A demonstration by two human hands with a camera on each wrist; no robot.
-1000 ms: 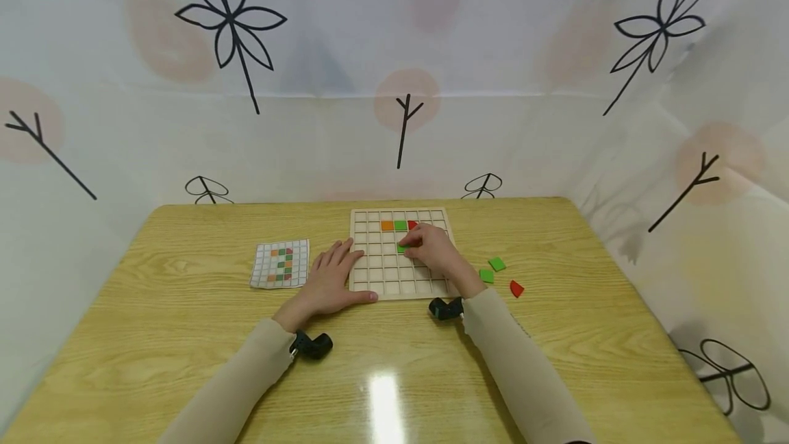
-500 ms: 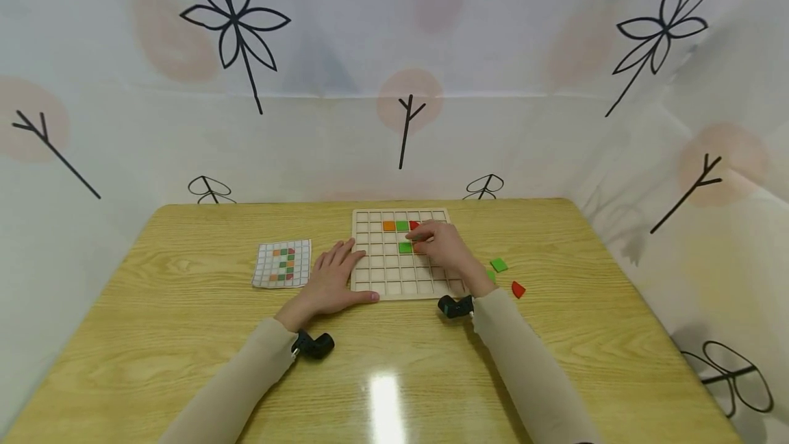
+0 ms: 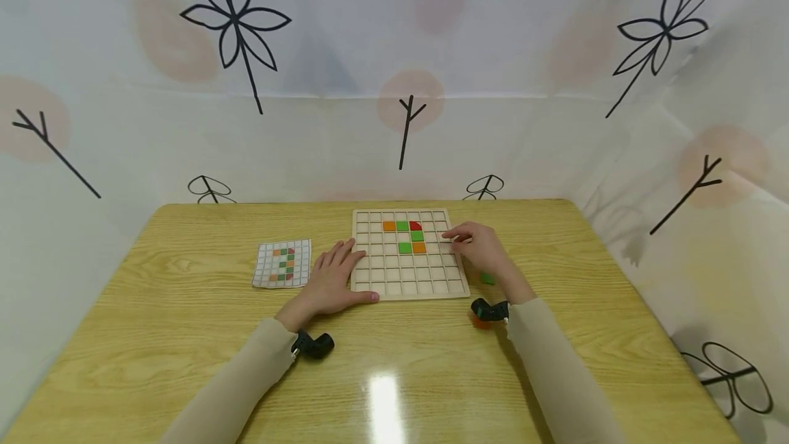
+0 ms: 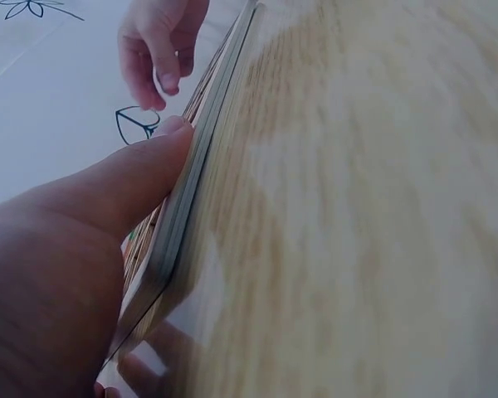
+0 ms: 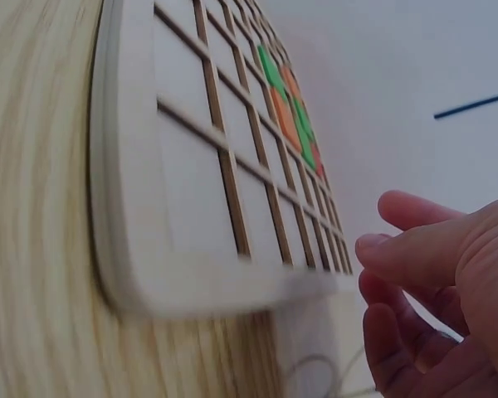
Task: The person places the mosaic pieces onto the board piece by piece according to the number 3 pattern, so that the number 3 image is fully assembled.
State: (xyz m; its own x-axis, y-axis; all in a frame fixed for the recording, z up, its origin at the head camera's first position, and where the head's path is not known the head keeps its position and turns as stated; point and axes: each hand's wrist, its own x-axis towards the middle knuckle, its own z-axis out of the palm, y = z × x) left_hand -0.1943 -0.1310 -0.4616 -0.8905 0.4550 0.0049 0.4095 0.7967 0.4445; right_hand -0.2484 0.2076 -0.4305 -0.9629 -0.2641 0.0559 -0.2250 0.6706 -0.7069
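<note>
Over the last half second the right hand (image 3: 483, 249) has drawn off to the board's 3 o'clock, uncovering the middle green tile (image 3: 416, 236) and the lower orange tile (image 3: 420, 247); I judge the work on those cells done. Its thumb and fingers are loosely bent, pinching nothing. The left hand (image 3: 333, 283) lies spread at the 8 o'clock edge of the board (image 3: 388, 273). The board's cells hold six tiles: across the top run the upper orange tile (image 3: 389, 226), upper green tile (image 3: 403, 226) and red tile (image 3: 416, 225); at the red's 6 o'clock sits the middle green, then the lower orange, with the lower green tile (image 3: 405, 248) at its 9 o'clock. Outside, the card (image 3: 281, 264) lies at 9 o'clock, the loose green tile (image 3: 487, 279) between 3 and 4, and an orange-red piece (image 3: 481, 323), half hidden, between 4 and 5.
</note>
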